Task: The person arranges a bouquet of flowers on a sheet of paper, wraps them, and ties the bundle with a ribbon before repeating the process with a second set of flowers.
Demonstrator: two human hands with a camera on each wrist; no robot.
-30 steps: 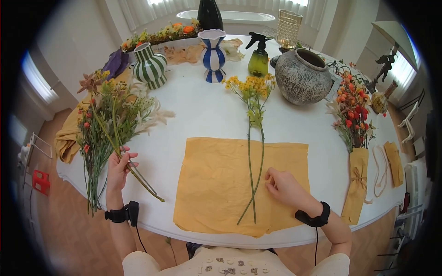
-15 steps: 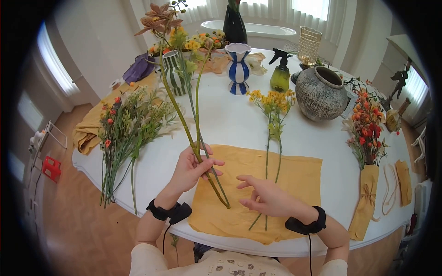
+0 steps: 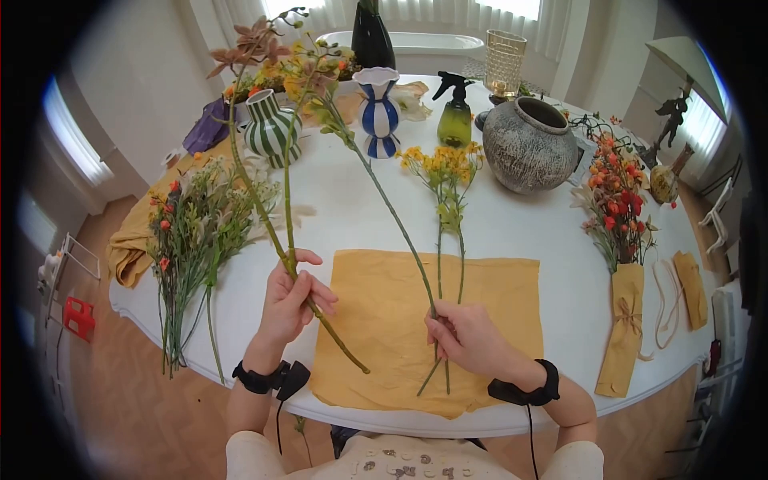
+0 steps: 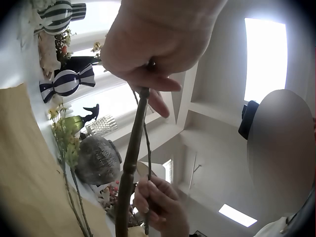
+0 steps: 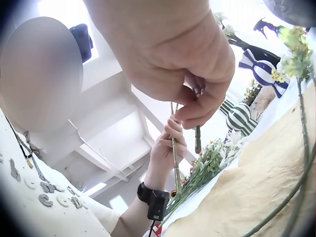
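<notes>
Two hands busy sorting stems: left hand [image 3: 290, 298] grips the thick stems [image 3: 272, 232] upright, right hand [image 3: 468, 340] pinches a thin one [image 3: 384, 200] over the yellow cloth [image 3: 496, 296], looks like it wants laying beside the yellow flowers [image 3: 444, 172].

A thin green stem [image 5: 197, 139] is pinched between the fingertips of the right hand [image 5: 190, 74]; beyond them, thicker stems [image 5: 174, 158] are gripped by the left hand [image 5: 165, 148].

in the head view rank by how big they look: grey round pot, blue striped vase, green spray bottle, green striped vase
1. grey round pot, clearly the largest.
2. green striped vase and blue striped vase: they look about alike, one wider and one taller, so no firm order.
3. green spray bottle, the smallest.
</notes>
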